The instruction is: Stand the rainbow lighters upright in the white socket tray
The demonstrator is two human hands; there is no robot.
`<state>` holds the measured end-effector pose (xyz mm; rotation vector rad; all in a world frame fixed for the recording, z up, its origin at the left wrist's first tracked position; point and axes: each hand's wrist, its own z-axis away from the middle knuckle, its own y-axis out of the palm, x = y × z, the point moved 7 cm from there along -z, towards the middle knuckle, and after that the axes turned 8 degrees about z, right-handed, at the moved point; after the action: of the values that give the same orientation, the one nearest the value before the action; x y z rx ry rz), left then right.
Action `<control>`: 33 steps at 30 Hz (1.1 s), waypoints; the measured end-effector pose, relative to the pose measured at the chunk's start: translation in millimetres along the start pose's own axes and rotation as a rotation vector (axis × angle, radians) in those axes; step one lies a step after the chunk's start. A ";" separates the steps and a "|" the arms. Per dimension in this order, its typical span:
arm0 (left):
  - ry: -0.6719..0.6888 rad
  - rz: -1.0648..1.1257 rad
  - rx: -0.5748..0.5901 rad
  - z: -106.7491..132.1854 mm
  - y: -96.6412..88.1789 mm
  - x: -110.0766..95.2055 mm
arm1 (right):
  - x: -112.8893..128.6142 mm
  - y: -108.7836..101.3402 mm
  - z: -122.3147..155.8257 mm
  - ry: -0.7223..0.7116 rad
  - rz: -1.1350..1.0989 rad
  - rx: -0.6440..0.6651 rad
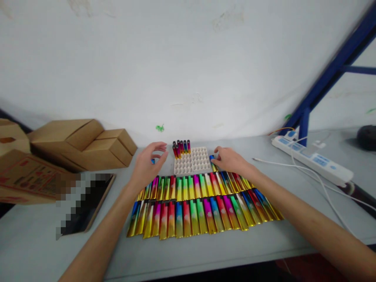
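Note:
Two rows of shiny multicoloured lighters (202,207) lie side by side on the grey table (205,250). Behind them sits a white tray with many holes (194,161), and several lighters (181,148) stand upright along its far left edge. My left hand (148,164) hovers left of the tray, fingers curled round a small blue piece that I cannot make out well. My right hand (230,159) rests at the tray's right edge, pinching a blue-topped lighter (212,159) from the back row.
Brown cardboard boxes (82,143) are stacked at the left, with a printed carton (26,176) and a dark flat panel (88,203) in front of them. A white power strip (313,158) with cables lies at the right, beside a blue metal frame (329,74). A white wall stands behind.

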<state>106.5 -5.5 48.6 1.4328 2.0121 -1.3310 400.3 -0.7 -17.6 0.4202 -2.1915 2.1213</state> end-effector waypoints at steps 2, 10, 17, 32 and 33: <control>-0.011 0.003 -0.014 3.8 -0.1 2.1 | -1.1 1.8 -1.8 0.019 -0.006 0.012; 0.017 -0.002 -0.027 13.1 3.2 -2.8 | 6.0 -15.3 -8.5 -0.003 -0.097 0.039; -0.010 -0.064 -0.001 16.3 5.7 -5.8 | 48.6 -47.3 39.0 -0.216 -0.907 0.205; -0.038 -0.003 0.074 19.7 12.9 -11.6 | 60.5 -29.1 57.8 -0.212 -0.817 0.050; -0.037 -0.001 0.079 19.7 13.1 -11.5 | 61.9 -30.9 58.8 -0.219 -0.733 0.008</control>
<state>118.3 -27.5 40.3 1.4298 1.9573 -1.4421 356.6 -68.7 23.9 1.2722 -1.7110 1.7229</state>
